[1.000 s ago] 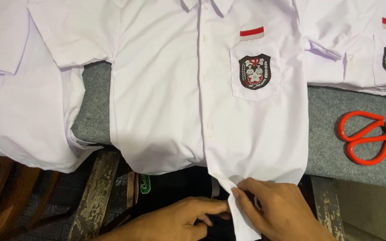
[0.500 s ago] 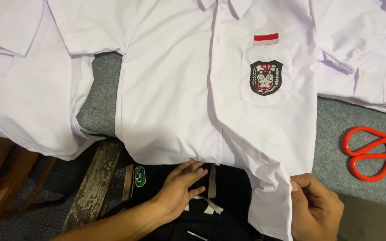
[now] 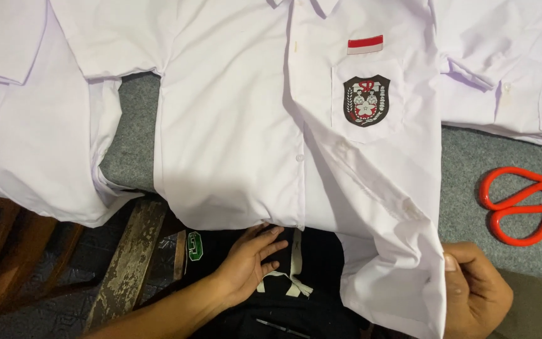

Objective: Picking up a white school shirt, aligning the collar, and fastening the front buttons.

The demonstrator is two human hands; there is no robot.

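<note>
While the white short-sleeved cotton shirt with a crest badge on its chest pocket (image 3: 233, 125) lies spread face up across the middle of the frame, its lower hem hangs over the near edge of the grey felt-covered table (image 3: 133, 138). At the lower right, the right hand (image 3: 475, 292) grips the shirt's bottom right corner, fingers curled closed around the cloth with the thumb pressed against the edge of the fabric. Near the lower centre, the left hand (image 3: 249, 260) rests just below the hem with its fingers loosely spread and fairly flat, the fingertips touching or almost touching the hem near the button placket; it holds nothing. Beneath that hand sits dark black clothing with white drawstrings (image 3: 293, 279). A small red and white strip (image 3: 365, 44) sits above the shield-shaped badge (image 3: 366, 100) on the pocket. On the right side of the frame, a pair of orange-red handled scissors (image 3: 519, 204) lies flat on the grey surface, well apart from both hands. Another white shirt (image 3: 26, 144) drapes over the table edge at the left, and a third white shirt with a matching badge (image 3: 503, 75) lies at the upper right. A worn wooden plank (image 3: 127, 263) shows at the lower left.
</note>
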